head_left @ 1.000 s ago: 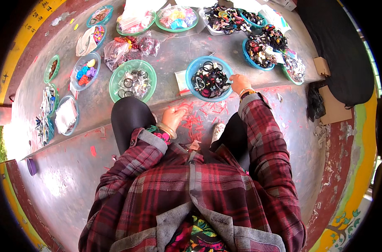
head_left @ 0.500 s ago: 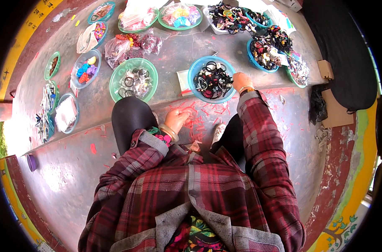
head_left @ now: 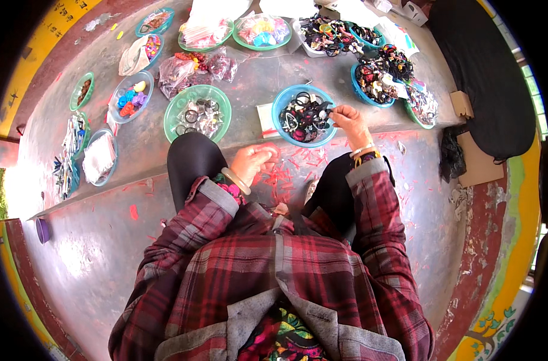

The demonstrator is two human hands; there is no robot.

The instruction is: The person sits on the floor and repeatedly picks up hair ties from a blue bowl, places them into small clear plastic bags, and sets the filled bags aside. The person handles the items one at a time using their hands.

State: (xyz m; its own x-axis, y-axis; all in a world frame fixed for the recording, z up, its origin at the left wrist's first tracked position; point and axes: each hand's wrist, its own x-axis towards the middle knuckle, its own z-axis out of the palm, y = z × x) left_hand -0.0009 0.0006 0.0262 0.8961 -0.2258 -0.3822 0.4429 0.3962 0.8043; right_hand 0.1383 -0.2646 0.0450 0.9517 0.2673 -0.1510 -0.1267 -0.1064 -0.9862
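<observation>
My right hand [head_left: 352, 125] is at the right rim of a blue basin [head_left: 278, 133] that holds a heap of black hair ties [head_left: 305, 115] with small ornaments. Its thumb and fingers pinch a dark piece that looks like a black hair tie, partly hidden against the heap. Lower and to the left, my left hand [head_left: 253, 162] is over my lap with its fingers closed; what they hold, if anything, is too small to tell against the red strips on the floor. A green basin [head_left: 170, 123] with clear-packed pieces and black rings stands beyond my left knee.
A white packet [head_left: 266, 119] lies between the two near basins. More basins surround them: coloured pieces [head_left: 127, 103] at left, piled hair ties [head_left: 379, 81] at right. Plastic bags of red items [head_left: 179, 75] lie behind. Red strips [head_left: 280, 183] litter the lower floor beyond a step.
My right hand has drawn back from the blue basin's edge, and its pinched fingers now show. My left hand has turned slightly, with its fingers drawn together. The view has shifted a little.
</observation>
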